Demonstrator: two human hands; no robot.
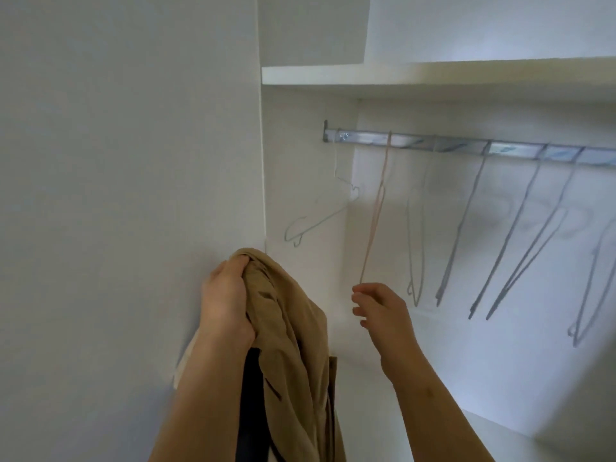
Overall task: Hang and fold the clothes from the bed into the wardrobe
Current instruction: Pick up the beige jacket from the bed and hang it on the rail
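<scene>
My left hand [226, 298] grips a bunched tan garment [293, 348] that hangs down over my forearm, with a dark piece of clothing [251, 405] under it. My right hand [380, 308] is raised with relaxed fingers, its fingertips just below the lower end of a pink hanger [375, 218]. That hanger hangs from the metal rail [466, 146] inside the white wardrobe. A pale green hanger [316, 218] hangs to its left, near the wardrobe's side wall.
Several more grey and pale hangers [520, 235] hang along the rail to the right. A white shelf [433, 76] runs above the rail. The white wardrobe side panel [133, 161] fills the left of the view.
</scene>
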